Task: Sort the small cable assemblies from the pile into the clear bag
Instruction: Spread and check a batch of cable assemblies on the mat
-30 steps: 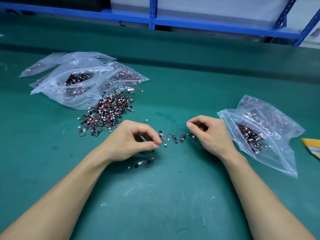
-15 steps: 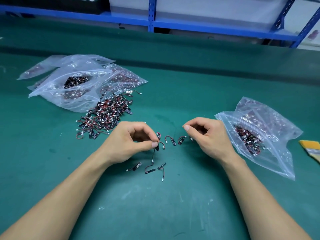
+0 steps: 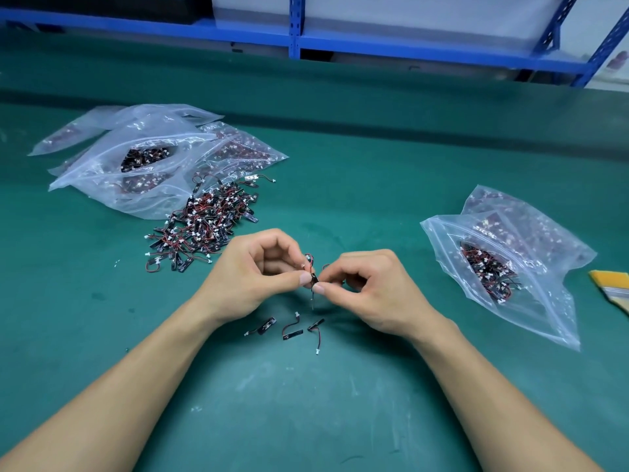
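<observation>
A: Hands?
B: Left hand (image 3: pixel 252 277) and right hand (image 3: pixel 371 294) both pinch one cable assembly (image 3: pixel 311 275), fingers curled, mid-table.
A: Rest?
B: Pile (image 3: pixel 207 226) far left, clear bag (image 3: pixel 537 318) right, three loose assemblies (image 3: pixel 292 330) near.

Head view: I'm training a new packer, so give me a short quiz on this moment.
1. True or false: the left hand and the right hand both pinch the same cable assembly.
2. Where is the loose pile? A: on the mat, left of the hands. B: inside a bag on the right. C: on the blue shelf.
3. How many single assemblies lie on the mat between the hands and the person?
Key: 1 true; 2 A; 3 three.
</observation>
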Demonstrator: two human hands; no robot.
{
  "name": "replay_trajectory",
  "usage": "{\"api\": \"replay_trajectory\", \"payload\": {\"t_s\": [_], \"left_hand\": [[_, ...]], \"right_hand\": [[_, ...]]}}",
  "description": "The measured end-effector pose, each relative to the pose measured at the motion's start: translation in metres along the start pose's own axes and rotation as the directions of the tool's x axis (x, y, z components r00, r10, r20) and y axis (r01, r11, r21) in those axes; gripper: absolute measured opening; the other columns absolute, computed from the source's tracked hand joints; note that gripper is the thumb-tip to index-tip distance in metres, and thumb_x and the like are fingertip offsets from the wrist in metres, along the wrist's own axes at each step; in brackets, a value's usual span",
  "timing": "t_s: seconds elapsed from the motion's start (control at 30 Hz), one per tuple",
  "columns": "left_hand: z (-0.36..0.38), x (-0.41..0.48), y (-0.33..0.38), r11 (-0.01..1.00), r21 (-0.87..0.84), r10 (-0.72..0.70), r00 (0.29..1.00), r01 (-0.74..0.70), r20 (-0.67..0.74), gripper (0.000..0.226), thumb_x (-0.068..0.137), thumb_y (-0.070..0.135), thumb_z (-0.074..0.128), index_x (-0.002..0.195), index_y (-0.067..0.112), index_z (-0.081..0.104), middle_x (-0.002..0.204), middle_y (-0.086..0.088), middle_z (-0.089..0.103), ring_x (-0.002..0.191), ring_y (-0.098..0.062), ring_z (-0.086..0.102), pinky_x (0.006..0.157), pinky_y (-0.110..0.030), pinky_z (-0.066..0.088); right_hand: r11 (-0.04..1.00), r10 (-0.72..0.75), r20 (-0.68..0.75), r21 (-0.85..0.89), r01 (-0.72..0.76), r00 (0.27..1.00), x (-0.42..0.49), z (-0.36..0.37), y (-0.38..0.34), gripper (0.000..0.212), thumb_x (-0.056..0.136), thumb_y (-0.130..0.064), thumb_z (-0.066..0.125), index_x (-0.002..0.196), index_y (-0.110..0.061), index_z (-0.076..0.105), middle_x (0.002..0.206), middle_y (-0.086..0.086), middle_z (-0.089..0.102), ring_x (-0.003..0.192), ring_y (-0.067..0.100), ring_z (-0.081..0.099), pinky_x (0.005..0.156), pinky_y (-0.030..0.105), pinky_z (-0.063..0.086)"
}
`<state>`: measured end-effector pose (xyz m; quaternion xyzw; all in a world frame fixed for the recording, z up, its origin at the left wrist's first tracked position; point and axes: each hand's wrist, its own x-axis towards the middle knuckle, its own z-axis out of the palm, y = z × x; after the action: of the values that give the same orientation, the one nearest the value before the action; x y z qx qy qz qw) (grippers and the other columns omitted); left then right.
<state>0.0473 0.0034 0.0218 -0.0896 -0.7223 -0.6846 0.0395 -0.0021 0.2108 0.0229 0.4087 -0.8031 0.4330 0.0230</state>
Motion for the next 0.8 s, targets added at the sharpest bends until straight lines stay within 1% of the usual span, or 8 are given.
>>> {"api": "replay_trajectory", "payload": {"t_s": [0.13,0.33,0.47,0.57,0.6,0.67,0.73,0.8], "left_hand": [[0.000,0.001,0.000,1.000,0.011,-0.002,0.999,0.002,-0.039,0.025,0.076,-0.006,0.078,0.086,0.008,0.060,0.082,-0.011,0.074,0.071,-0.026,0.072,0.071,-0.024,0.057],[-0.001,0.001,-0.001,0.999,-0.002,-0.033,0.997,0.033,-0.067,0.024,0.079,-0.010,0.074,0.088,0.009,0.062,0.082,-0.010,0.074,0.073,-0.029,0.074,0.071,-0.023,0.057],[0.000,0.000,0.000,0.999,-0.015,-0.041,0.997,0.040,-0.066,0.024,0.079,-0.010,0.073,0.087,0.009,0.062,0.083,-0.010,0.073,0.073,-0.031,0.075,0.071,-0.024,0.057],[0.001,0.000,0.000,0.999,-0.023,-0.045,0.997,0.043,-0.066,0.023,0.079,-0.009,0.073,0.088,0.009,0.062,0.083,-0.010,0.073,0.073,-0.031,0.075,0.071,-0.024,0.058],[0.002,0.000,0.000,0.999,-0.025,-0.043,0.997,0.041,-0.062,0.023,0.079,-0.009,0.073,0.088,0.009,0.062,0.083,-0.010,0.073,0.073,-0.031,0.075,0.071,-0.024,0.058],[0.002,-0.001,0.000,0.999,-0.031,-0.038,0.998,0.036,-0.057,0.023,0.079,-0.009,0.074,0.087,0.010,0.063,0.084,-0.009,0.073,0.074,-0.032,0.075,0.072,-0.025,0.058],[0.003,-0.001,0.000,0.999,-0.041,-0.036,0.998,0.034,-0.055,0.024,0.078,-0.008,0.075,0.087,0.012,0.063,0.084,-0.007,0.073,0.075,-0.031,0.075,0.072,-0.024,0.057],[0.005,-0.001,0.000,0.998,-0.058,-0.039,0.998,0.037,-0.043,0.024,0.076,-0.003,0.077,0.086,0.013,0.063,0.084,-0.006,0.073,0.076,-0.030,0.075,0.071,-0.022,0.056]], "right_hand": [[0.998,0.059,-0.015,0.036,-0.059,0.998,0.000,-0.005,0.003,0.012,0.082,-0.008,0.079,0.072,-0.011,0.073,0.062,-0.011,0.061,0.051,0.006,0.045,0.055,0.010,0.031],[0.991,0.123,-0.018,0.046,-0.122,0.992,-0.002,-0.022,0.005,0.017,0.079,-0.011,0.078,0.065,-0.018,0.070,0.053,-0.008,0.056,0.047,0.005,0.040,0.051,0.010,0.031],[0.974,0.224,0.201,-0.028,-0.223,0.954,-0.008,-0.039,0.013,0.018,0.076,-0.021,0.077,0.060,-0.018,0.068,0.048,-0.005,0.056,0.046,0.005,0.044,0.051,0.016,0.036],[0.947,0.319,0.305,-0.143,-0.288,0.897,-0.011,-0.044,0.017,0.035,0.071,-0.047,0.076,0.059,-0.016,0.067,0.048,-0.002,0.056,0.045,0.005,0.042,0.049,0.019,0.036],[0.942,0.329,0.297,-0.163,-0.292,0.896,-0.011,-0.045,0.017,0.044,0.070,-0.055,0.072,0.058,-0.014,0.065,0.048,0.001,0.052,0.045,0.007,0.038,0.048,0.021,0.034],[0.950,0.305,0.247,-0.154,-0.273,0.920,-0.010,-0.046,0.017,0.055,0.072,-0.062,0.065,0.055,-0.010,0.058,0.048,0.004,0.043,0.047,0.009,0.031,0.047,0.023,0.028],[0.965,0.257,0.198,-0.114,-0.238,0.946,-0.009,-0.043,0.015,0.054,0.075,-0.060,0.064,0.055,-0.011,0.058,0.048,0.002,0.040,0.048,0.009,0.029,0.047,0.021,0.026],[0.972,0.234,0.182,-0.037,-0.231,0.955,-0.007,-0.035,0.011,0.042,0.075,-0.059,0.069,0.061,-0.019,0.068,0.049,-0.001,0.047,0.048,0.007,0.033,0.049,0.019,0.030]]}}
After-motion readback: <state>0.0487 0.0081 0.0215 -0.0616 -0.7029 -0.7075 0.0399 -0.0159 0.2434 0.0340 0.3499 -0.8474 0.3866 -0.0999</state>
